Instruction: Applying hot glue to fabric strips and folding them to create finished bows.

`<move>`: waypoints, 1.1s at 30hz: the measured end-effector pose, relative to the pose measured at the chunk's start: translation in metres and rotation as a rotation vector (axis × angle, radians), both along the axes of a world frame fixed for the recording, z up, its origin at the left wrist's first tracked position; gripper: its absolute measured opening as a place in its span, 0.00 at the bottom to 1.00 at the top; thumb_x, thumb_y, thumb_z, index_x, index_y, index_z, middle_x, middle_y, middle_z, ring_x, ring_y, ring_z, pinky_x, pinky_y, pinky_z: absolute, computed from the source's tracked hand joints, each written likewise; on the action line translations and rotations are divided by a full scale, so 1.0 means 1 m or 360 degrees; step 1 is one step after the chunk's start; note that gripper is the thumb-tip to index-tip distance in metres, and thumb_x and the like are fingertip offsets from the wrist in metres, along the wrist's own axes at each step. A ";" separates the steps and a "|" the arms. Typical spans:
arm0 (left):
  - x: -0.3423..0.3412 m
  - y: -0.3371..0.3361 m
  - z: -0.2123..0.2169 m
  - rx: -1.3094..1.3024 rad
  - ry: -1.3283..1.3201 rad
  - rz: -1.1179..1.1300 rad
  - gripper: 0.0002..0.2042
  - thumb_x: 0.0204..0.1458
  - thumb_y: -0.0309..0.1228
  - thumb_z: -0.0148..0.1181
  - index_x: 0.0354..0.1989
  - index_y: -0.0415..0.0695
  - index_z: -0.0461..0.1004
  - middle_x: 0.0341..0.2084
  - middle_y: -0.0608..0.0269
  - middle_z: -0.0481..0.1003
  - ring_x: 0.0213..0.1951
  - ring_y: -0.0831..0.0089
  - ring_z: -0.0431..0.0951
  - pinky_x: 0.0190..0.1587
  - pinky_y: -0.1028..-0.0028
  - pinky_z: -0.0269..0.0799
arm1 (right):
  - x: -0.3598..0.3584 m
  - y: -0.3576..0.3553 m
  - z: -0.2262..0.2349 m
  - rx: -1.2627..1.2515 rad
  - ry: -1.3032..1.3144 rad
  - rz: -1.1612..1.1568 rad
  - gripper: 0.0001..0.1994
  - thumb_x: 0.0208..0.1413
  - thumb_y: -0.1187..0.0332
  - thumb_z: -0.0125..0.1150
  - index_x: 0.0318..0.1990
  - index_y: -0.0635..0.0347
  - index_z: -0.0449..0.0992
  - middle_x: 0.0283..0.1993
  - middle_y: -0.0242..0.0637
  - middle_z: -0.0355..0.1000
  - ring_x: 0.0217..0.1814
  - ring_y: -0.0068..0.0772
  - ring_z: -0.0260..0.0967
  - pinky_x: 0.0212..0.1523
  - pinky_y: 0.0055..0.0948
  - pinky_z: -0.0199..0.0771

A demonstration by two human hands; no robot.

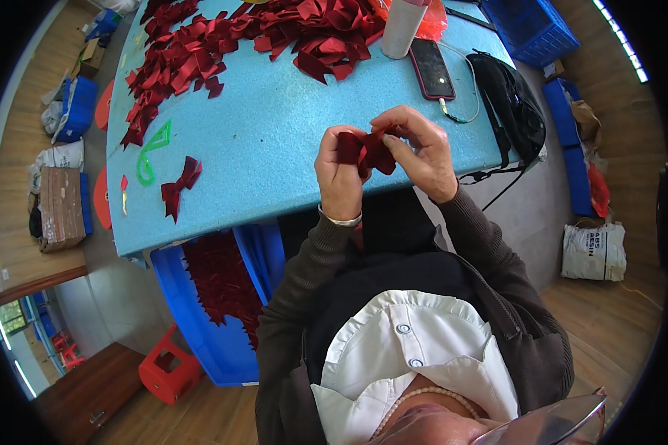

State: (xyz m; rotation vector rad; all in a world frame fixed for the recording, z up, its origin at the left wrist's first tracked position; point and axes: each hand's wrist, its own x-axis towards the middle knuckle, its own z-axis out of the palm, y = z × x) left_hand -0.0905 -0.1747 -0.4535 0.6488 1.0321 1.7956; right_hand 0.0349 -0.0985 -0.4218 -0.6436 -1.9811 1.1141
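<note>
A dark red ribbon bow [377,154] is held up between my hands, just above the near edge of the blue table [274,163]. My left hand [339,174] has its fingers closed around the bow's left loop. With thumb and forefinger my right hand [421,152] pinches the upper right part of the same bow. Another red bow [180,188] lies by itself on the table, left of my hands. A large heap of red ribbon pieces [319,33] spreads over the far side of the table and down its left part.
A green plastic piece [154,152] lies at the table's left. Far right are a white bottle [404,28], a phone [432,70] on a cable and a black backpack [506,104]. Below the near edge stands a blue crate [193,319] of red bows, beside a red stool [169,367].
</note>
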 end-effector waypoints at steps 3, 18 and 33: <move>-0.003 0.001 -0.003 0.0068 0.0034 -0.0038 0.10 0.64 0.37 0.49 0.39 0.43 0.68 0.23 0.68 0.70 0.19 0.85 0.65 0.19 0.83 0.57 | -0.001 0.001 0.005 0.0083 -0.0027 0.0065 0.11 0.50 0.85 0.53 0.41 0.68 0.74 0.40 0.38 0.73 0.41 0.27 0.72 0.42 0.26 0.74; -0.009 -0.001 -0.021 0.0187 0.0356 0.0098 0.09 0.64 0.34 0.49 0.38 0.41 0.68 0.28 0.68 0.71 0.22 0.86 0.64 0.22 0.84 0.61 | -0.011 -0.017 0.001 -0.0500 0.0142 0.0041 0.05 0.54 0.82 0.53 0.37 0.67 0.73 0.33 0.32 0.71 0.32 0.16 0.68 0.32 0.18 0.69; -0.008 -0.001 -0.022 0.0141 0.0316 0.0276 0.05 0.58 0.23 0.51 0.42 0.42 0.66 0.31 0.66 0.70 0.27 0.83 0.67 0.28 0.83 0.65 | -0.014 -0.016 -0.005 0.0887 0.0100 -0.0536 0.05 0.50 0.80 0.60 0.35 0.65 0.75 0.29 0.33 0.72 0.27 0.18 0.65 0.27 0.18 0.62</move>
